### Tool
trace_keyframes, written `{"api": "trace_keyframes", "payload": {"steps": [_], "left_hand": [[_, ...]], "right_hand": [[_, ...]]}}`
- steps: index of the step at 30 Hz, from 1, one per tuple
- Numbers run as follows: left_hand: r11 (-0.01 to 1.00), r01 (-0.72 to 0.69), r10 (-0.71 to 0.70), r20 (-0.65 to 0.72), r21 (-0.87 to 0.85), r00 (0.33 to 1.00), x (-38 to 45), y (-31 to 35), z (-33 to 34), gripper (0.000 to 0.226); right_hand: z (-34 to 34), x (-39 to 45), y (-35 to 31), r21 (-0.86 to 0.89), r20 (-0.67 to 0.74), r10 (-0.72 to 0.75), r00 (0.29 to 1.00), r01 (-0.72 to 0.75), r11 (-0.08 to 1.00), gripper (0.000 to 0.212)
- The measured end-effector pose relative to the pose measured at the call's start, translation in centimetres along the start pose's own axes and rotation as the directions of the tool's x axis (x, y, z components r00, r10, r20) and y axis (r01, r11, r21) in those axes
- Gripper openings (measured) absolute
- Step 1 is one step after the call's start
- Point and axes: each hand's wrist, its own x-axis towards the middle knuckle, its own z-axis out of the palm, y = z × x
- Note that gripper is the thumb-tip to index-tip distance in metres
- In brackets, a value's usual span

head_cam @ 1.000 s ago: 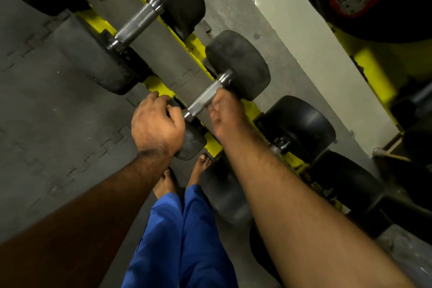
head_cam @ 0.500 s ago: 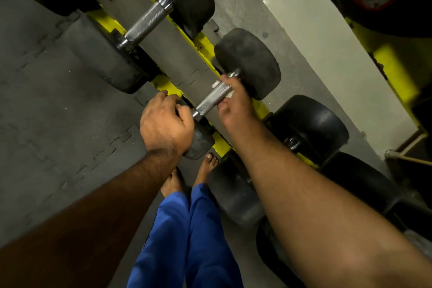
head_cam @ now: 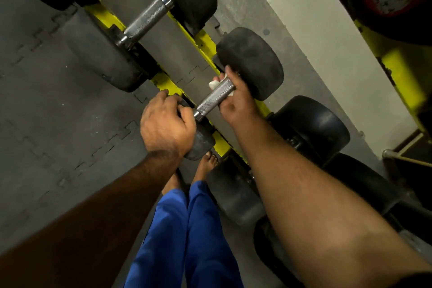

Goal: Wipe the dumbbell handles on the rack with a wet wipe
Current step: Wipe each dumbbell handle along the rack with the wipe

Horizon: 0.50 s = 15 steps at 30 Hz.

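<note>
Knurled steel is what's being worked on here: the dumbbell handle (head_cam: 214, 97) of the middle dumbbell (head_cam: 251, 63), which sits across the yellow rack (head_cam: 163, 82) rails. The handle's far end, right next to the black rubber head, is wrapped by the right hand (head_cam: 236, 96), fingers curled under and round it, with a scrunched white wet wipe (head_cam: 214, 84) pinched against the metal; bits of wipe can be seen poking out above and below the bar. The near rubber head (head_cam: 201, 145) of the same dumbbell is gripped by the left hand (head_cam: 166, 121), fingers curled over its top edge, pretty much touching the handle's collar. A second dumbbell (head_cam: 147, 18) with a bare handle is parked further up the rack, well apart from both hands. Blue trousers (head_cam: 187, 236) and bare feet are visible below, on a grey interlocking floor mat (head_cam: 46, 100).
</note>
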Motion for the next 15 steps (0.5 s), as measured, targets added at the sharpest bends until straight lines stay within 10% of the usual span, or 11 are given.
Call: {"api": "trace_keyframes", "payload": {"steps": [10,15], "left_hand": [[1.0,0.009,-0.009,0.003,-0.01,1.0,0.2,-0.1,0.0,0.039],[1.0,0.017,-0.017,0.031,-0.006,0.999,0.1,-0.1,0.1,0.037]], "right_hand": [[0.4,0.3,0.3,0.06,0.012,-0.026,1.0,0.025,0.998,0.025],[-1.7,-0.8,2.8,-0.24,0.099,0.17,0.98,-0.142,0.96,0.025]]}}
